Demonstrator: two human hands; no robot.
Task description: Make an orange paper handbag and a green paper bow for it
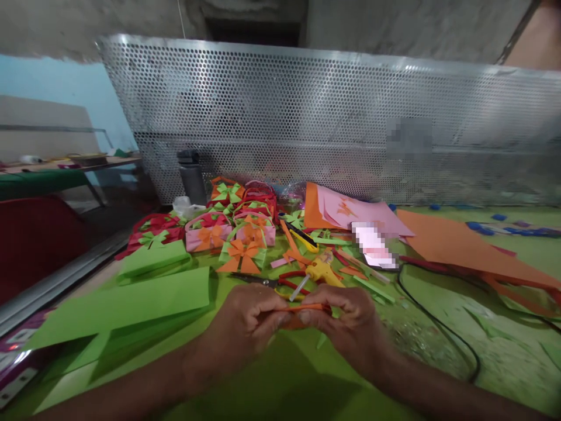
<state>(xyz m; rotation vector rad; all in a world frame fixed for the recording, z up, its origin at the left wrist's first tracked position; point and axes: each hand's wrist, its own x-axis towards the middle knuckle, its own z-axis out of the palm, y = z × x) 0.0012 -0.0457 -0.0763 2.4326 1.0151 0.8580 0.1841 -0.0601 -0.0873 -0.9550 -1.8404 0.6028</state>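
Note:
My left hand (pixel 245 327) and my right hand (pixel 346 324) meet at the middle of the table, fingers pinched together. Between them they hold a narrow orange paper strip (pixel 302 308), each hand gripping one end. Just beyond my fingers lie a yellow glue gun (pixel 322 271) and red-handled scissors (pixel 280 283). Orange and green paper bows (pixel 242 252) and small pink paper baskets (pixel 209 234) crowd the table behind them.
Green paper sheets (pixel 131 304) lie at the left. Orange sheets (pixel 456 245) and pink sheets (pixel 350 213) lie at the right. A black cable (pixel 442 327) loops over the green table. A perforated metal panel (pixel 333 117) stands behind, with a dark bottle (pixel 191 175) by it.

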